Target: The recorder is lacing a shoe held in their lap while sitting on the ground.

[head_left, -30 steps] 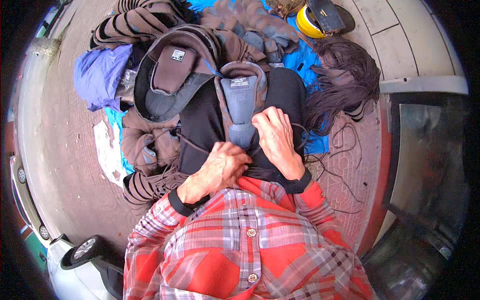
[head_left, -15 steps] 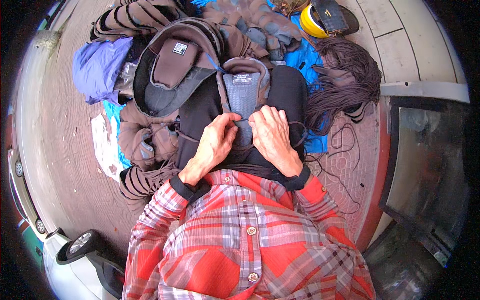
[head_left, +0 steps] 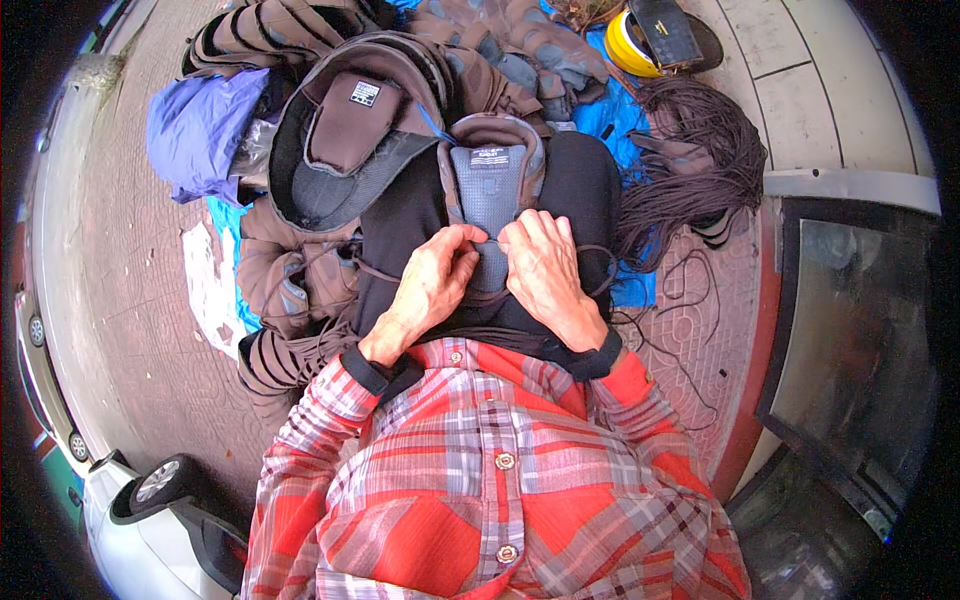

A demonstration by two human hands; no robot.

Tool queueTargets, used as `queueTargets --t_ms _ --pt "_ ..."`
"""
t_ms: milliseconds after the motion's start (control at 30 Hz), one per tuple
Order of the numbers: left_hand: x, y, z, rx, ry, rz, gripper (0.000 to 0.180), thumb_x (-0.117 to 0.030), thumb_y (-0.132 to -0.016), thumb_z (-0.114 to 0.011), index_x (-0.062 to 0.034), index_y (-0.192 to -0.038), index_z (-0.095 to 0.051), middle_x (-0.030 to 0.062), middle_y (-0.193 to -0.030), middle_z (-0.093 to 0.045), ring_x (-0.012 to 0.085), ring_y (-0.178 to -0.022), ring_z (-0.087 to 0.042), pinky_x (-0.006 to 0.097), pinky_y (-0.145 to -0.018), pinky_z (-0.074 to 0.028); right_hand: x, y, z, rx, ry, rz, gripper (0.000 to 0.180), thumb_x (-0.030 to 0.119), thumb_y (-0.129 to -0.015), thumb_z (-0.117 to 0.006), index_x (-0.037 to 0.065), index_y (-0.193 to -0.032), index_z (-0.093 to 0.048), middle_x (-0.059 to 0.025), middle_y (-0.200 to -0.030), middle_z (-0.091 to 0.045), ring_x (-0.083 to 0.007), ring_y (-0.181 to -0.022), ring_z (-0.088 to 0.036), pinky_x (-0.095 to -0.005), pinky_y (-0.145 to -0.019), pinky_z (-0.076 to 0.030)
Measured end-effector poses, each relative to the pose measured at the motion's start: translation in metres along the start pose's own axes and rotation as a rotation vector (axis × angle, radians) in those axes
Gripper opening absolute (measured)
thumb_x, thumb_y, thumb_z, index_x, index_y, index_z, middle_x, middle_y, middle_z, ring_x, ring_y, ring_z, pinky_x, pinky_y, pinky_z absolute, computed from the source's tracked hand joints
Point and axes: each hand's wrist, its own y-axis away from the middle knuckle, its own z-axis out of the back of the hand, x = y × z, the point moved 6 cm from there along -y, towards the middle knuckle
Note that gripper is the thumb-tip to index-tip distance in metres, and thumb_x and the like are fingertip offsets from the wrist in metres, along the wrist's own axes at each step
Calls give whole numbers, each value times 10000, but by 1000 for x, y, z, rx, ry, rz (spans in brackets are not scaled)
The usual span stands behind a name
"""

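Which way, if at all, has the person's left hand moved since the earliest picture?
Yes. The left hand moved up the black garment to the grey padded panel, beside the right hand.

**Around the blue tarp on the paved ground**

A blue tarp (head_left: 628,110) lies spread on brick paving. On its far right edge sits a yellow hard hat (head_left: 632,48). Just right of the tarp, a tangle of dark cord (head_left: 695,160) spills onto the bricks. Off its left side rests a bundled purple garment (head_left: 200,128), with a white paper scrap (head_left: 208,285) nearer. Well left and nearer, a white car (head_left: 130,510) shows.
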Motion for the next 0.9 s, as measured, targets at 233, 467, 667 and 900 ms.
queueTargets --t_ms 233,467,667,900 --pt "3 2 -1 -22 19 8 243 8 -804 -561 -12 -1046 -554 129 -808 -569 237 -736 -583 333 -686 -473 10 -9 -5 54 90 149 144 58 -687 -565 46 -819 -507 -115 -789 -471 -273 -780 -482 -374 -716 -369" --pt "-2 -5 2 -152 -256 -150 174 -53 -804 -592 -21 -966 -538 137 -816 -555 312 -722 -610 386 -631 -496 8 -10 -6 10 -139 82 246 -19 -694 -531 39 -929 -488 -136 -826 -535 -297 -772 -521 -385 -722 -388" --pt "-11 -12 -6 -20 -809 -234 152 -93 -760 -597 -40 -863 -498 119 -826 -551 249 -691 -627 350 -536 -513 1 -1 -9 -11 -331 18 305 -57 -688 -518 20 -981 -479 -159 -806 -532 -314 -797 -542 -410 -698 -422" --pt "-27 58 151 -200 -1060 -35 130 -56 -776 -536 -79 -884 -468 164 -845 -535 380 -690 -575 461 -539 -476 -36 41 40 609 -768 -546 251 18 -823 -550 -24 -1068 -517 -52 -701 -563 -100 -422 -503 -263 -405 -398"
